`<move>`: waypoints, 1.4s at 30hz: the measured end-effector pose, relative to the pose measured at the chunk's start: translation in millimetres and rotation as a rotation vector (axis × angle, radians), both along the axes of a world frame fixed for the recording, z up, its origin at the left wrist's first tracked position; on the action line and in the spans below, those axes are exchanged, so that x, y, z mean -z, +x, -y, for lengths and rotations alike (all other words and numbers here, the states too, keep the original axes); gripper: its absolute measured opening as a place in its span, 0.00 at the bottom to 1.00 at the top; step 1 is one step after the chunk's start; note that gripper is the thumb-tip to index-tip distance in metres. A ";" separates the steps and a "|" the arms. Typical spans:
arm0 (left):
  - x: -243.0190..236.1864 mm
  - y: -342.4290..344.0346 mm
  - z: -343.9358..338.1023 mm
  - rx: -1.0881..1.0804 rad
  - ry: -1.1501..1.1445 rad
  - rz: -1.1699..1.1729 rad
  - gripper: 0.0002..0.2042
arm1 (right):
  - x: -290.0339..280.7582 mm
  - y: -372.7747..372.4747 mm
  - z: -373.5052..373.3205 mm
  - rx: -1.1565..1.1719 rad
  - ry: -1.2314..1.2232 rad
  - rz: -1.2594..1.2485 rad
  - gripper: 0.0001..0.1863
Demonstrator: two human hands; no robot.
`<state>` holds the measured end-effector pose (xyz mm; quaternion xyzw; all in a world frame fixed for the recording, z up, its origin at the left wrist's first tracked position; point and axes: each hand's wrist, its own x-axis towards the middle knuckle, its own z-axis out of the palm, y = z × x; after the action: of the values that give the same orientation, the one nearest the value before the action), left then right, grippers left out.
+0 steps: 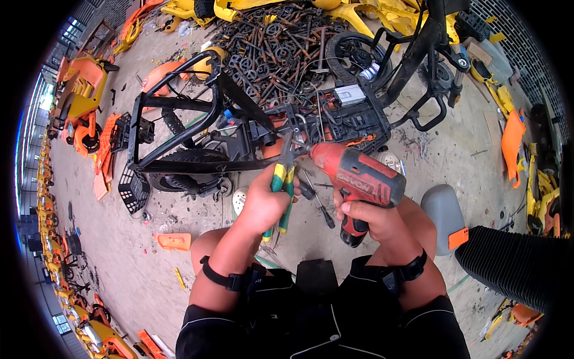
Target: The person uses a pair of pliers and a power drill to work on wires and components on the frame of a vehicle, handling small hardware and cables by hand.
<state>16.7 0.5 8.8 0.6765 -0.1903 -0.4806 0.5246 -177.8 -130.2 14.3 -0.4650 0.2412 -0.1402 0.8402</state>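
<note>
My left hand [263,200] is wrapped around green-and-yellow-handled pliers [278,178], whose jaws point away from me at the black vehicle frame [191,166]. To the right, my right hand [371,216] grips a red and black cordless power driver [359,173]. The driver's nose points left at the frame's metal bracket, close beside the plier jaws. Whether either tool touches a fastener there is too small to tell. Beyond the tools, the frame's middle holds cables and a black box section [353,122]. A screwdriver [324,214] lies on the floor below the driver.
A pile of rusty metal parts [272,54] lies behind the frame, with a wheel [359,57] beside it. At right are a grey seat [438,209], an orange rectangular object [458,238] and a black corrugated hose [508,263]. An orange plastic piece [174,242] lies left.
</note>
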 end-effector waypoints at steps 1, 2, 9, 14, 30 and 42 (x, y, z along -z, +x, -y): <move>0.2 -0.2 -0.1 -0.002 0.003 0.002 0.22 | 0.0 -0.2 -0.3 0.005 -0.001 -0.003 0.21; 0.4 -0.2 -0.4 0.000 0.002 0.007 0.22 | 0.3 -0.4 -0.9 0.009 0.000 -0.006 0.21; 3.1 -1.0 -1.0 -0.008 0.000 0.010 0.21 | 2.7 -2.1 1.2 -0.035 0.017 0.045 0.21; 2.1 -3.0 0.2 -0.028 0.001 0.011 0.22 | 0.1 -1.1 0.4 -0.015 0.015 0.032 0.21; 1.9 -2.9 0.1 -0.024 -0.011 0.019 0.23 | 1.3 0.1 0.4 -0.018 0.016 0.037 0.21; 1.7 -5.8 0.2 -0.041 -0.028 0.041 0.24 | -1.7 -0.2 -0.8 -0.021 -0.007 0.052 0.21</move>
<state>11.0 0.3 7.0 0.6827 -0.1939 -0.4530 0.5395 -178.0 -129.4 16.1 -0.4668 0.2138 -0.1440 0.8459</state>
